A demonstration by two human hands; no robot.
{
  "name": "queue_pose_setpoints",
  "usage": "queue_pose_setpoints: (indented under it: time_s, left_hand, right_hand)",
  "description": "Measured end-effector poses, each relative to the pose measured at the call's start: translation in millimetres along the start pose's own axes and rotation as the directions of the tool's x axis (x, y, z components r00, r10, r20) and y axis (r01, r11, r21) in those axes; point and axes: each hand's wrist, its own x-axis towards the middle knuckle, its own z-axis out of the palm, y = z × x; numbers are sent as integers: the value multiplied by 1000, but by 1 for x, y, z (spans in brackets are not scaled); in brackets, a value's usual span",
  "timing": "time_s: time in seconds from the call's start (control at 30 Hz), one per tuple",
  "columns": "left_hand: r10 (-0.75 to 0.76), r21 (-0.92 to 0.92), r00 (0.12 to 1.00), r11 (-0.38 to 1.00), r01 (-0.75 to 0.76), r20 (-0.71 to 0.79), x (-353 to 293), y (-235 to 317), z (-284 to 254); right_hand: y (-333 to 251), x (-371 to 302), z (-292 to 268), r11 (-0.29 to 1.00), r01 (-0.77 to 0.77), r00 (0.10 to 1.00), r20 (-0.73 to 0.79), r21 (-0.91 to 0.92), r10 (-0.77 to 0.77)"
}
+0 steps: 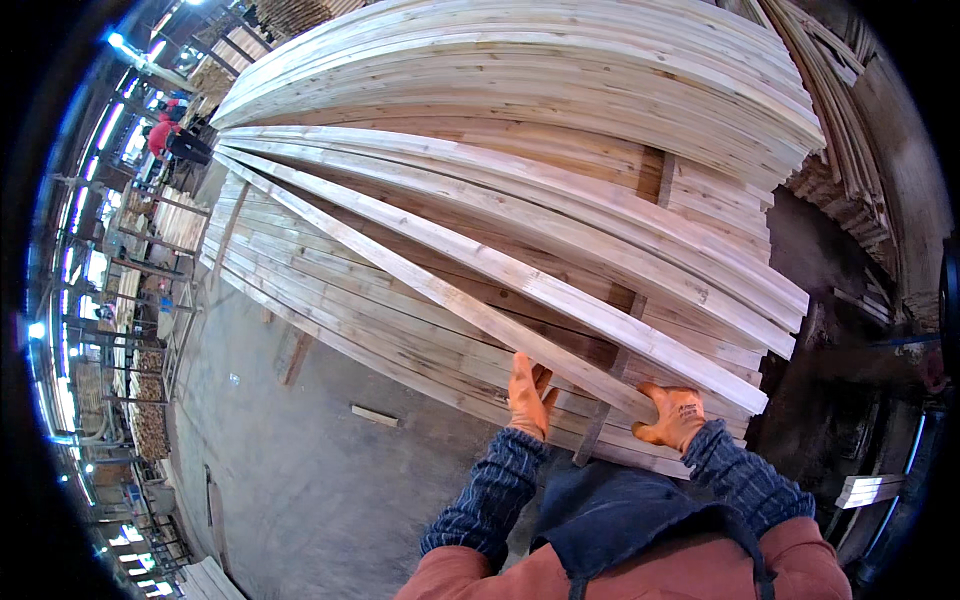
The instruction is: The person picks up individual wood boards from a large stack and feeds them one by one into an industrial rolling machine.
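A long, narrow wooden plank (455, 300) slants from the far left of the stack toward me. My right hand (677, 417), in an orange glove, grips its near end between thumb and fingers. My left hand (530, 400), also gloved in orange, is beside the plank's near side, a short way from that end. Its fingers point up and away from the thumb, and it does not close round the wood. Another pale plank (520, 268) lies just beyond, fanned out from the same far end. Under both is a layer of flat boards (390, 318) with a crosswise wooden strip (600, 425).
A tall pile of boards (520, 90) rises behind the loose planks. Rough timber (840, 170) is stacked at the far right. On the concrete floor (300, 440) lies a short offcut (375, 415). Two people (168, 138) in red tops are at the far left.
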Motion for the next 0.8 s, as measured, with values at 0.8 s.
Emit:
queue_pose_setpoints:
  time_s: [0.8]
  left_hand:
    - [-387,408,571,908,98,724,-131,-66,-3]
  right_hand:
    - [-104,113,26,527,-3,777,334,850,-534]
